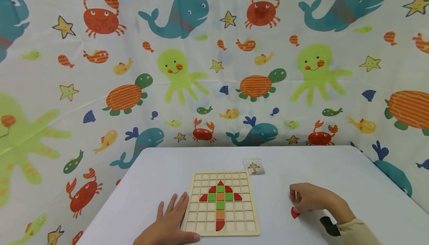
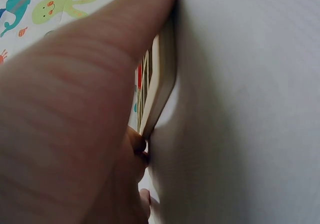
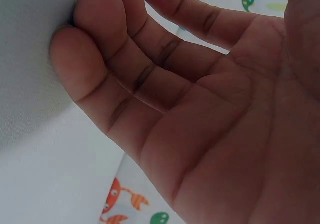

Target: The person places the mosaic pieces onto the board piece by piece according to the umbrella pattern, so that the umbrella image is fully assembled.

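Note:
A square wooden grid board (image 1: pixel 236 215) lies on the table, with red, green and orange pieces set in its cells as an arrow-like figure. My left hand (image 1: pixel 166 220) rests at the board's left edge, fingers spread, its thumb by the near left corner. In the left wrist view, the board's side (image 2: pixel 162 79) shows beyond the left hand (image 2: pixel 65 114). Right of the board, my right hand (image 1: pixel 313 197) is bent down, its thumb touching a red piece (image 1: pixel 294 214). The right wrist view shows the right hand (image 3: pixel 200 99) with bent fingers; the piece and any pinch are hidden there.
A small card (image 1: pixel 253 166) with a printed grid figure lies behind the board's far right corner. The white table (image 1: pixel 275 159) ends at a curtain (image 1: pixel 214 107) printed with sea animals. A dark strap (image 1: pixel 330 225) is beside the right wrist.

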`<state>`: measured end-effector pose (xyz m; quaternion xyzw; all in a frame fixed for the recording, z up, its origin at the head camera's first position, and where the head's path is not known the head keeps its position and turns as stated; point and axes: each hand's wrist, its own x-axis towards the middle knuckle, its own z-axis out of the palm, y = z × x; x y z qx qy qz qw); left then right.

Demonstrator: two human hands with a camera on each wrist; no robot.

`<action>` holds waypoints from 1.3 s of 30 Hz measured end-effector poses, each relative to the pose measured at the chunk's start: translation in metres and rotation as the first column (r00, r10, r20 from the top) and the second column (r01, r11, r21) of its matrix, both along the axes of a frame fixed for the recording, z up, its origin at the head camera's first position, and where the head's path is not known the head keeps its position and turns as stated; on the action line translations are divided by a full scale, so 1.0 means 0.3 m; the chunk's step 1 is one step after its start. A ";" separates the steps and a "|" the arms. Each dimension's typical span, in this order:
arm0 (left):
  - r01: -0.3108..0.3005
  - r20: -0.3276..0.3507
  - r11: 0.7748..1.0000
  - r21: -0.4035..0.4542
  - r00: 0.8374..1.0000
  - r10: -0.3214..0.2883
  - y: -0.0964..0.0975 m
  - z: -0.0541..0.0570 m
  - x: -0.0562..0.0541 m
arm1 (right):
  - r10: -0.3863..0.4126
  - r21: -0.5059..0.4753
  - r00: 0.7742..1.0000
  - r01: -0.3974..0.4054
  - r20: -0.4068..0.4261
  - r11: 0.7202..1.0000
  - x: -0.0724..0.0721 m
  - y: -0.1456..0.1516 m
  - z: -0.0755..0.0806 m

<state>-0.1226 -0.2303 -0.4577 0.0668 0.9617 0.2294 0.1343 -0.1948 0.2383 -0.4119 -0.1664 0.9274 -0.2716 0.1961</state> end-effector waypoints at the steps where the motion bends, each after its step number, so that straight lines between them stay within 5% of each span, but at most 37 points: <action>1: -0.001 0.000 1.000 -0.004 1.000 0.001 0.000 0.001 0.000 | -0.008 0.005 1.000 0.008 0.002 1.000 0.002 -0.004 0.002; 13: -0.003 0.003 0.999 -0.038 1.000 0.003 0.001 0.009 0.000 | 0.047 0.016 0.999 -0.047 -0.003 0.999 0.007 -0.016 0.010; 31: -0.003 0.004 0.999 -0.043 1.000 0.004 0.002 0.007 -0.001 | -0.028 0.092 0.998 0.023 0.056 0.996 0.027 -0.062 0.009; 35: -0.008 0.002 0.999 -0.045 1.000 0.008 0.003 0.005 0.000 | -0.002 0.070 0.998 -0.002 0.057 0.998 -0.007 -0.040 -0.040; 39: -0.012 0.004 0.999 -0.045 1.000 0.013 0.005 0.004 -0.002 | 0.076 0.007 0.997 -0.076 0.029 0.997 -0.093 0.032 -0.169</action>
